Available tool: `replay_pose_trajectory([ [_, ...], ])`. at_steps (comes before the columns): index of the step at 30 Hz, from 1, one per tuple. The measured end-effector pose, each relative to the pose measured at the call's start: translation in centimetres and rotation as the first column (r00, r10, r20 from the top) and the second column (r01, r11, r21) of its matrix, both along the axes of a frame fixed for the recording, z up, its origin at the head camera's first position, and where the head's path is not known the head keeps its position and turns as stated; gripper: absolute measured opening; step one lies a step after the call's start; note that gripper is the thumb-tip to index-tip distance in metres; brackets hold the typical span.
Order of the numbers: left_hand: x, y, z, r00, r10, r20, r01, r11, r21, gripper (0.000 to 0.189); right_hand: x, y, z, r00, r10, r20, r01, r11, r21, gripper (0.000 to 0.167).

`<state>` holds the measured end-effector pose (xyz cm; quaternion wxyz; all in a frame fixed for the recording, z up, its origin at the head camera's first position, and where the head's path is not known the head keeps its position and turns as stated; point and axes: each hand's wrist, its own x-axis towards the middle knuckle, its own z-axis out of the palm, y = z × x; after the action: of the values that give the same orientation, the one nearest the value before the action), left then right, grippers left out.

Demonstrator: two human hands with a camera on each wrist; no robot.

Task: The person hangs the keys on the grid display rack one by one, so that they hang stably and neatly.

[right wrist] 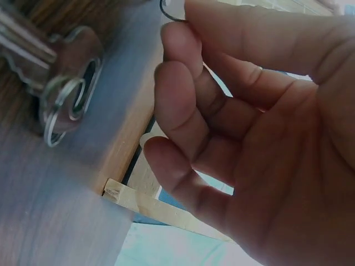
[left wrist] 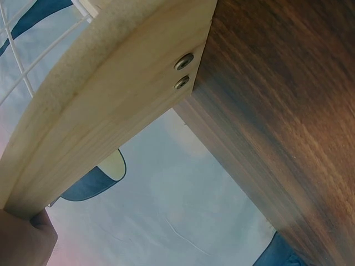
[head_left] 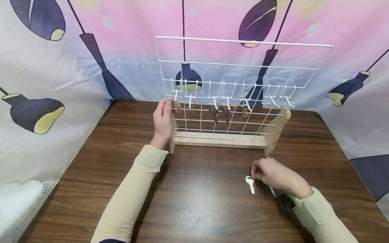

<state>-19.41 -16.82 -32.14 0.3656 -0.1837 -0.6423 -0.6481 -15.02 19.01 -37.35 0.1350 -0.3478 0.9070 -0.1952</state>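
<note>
In the head view, my left hand (head_left: 163,119) grips the left wooden side post (head_left: 172,136) of a white wire grid rack (head_left: 200,118), near its top. The left wrist view shows that wooden post (left wrist: 111,94) close up, with part of the hand at its end. My right hand (head_left: 275,173) pinches a thin ring between thumb and finger, and a silver key (head_left: 250,185) hangs from it just over the table. Under the right wrist a second key (head_left: 272,191) is mostly hidden; the right wrist view shows this key with its ring (right wrist: 66,83) on the table.
Several white hooks (head_left: 214,102) hang across the grid, and keys (head_left: 226,114) dangle from some of them. A wooden base bar (head_left: 218,140) joins the posts on the brown table (head_left: 194,202). Behind stands a patterned cloth (head_left: 130,44). White plastic (head_left: 22,202) lies at the left.
</note>
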Motion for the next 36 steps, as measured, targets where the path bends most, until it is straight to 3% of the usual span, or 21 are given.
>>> replay_pose_trajectory([
  [5,0.0,0.0,0.0,1.000,0.010,0.010,-0.010,1.000,-0.005,0.026,-0.1,-0.1,0.0,1.000,0.006,-0.002,-0.006,0.999,-0.039,0.022],
  [12,-1.7,-0.9,-1.9,0.999,0.032,0.009,-0.032,0.999,-0.015,0.027,-0.1,-0.2,0.4,1.000,-0.001,-0.019,0.000,0.998,-0.067,0.019],
  [16,-2.2,-1.1,-2.4,1.000,0.024,-0.014,-0.024,1.000,-0.018,0.031,-0.2,-0.3,0.5,0.999,-0.008,-0.032,0.005,0.996,-0.088,0.014],
  [29,-2.0,-1.0,-2.3,0.999,-0.006,-0.032,0.006,1.000,-0.006,0.029,0.0,-0.4,0.9,0.997,-0.060,-0.054,0.049,0.981,-0.187,0.010],
  [36,-2.1,-1.0,-2.4,0.999,0.005,-0.034,-0.005,1.000,-0.010,0.031,0.1,-0.5,1.1,0.987,-0.105,-0.119,0.075,0.970,-0.232,0.010],
])
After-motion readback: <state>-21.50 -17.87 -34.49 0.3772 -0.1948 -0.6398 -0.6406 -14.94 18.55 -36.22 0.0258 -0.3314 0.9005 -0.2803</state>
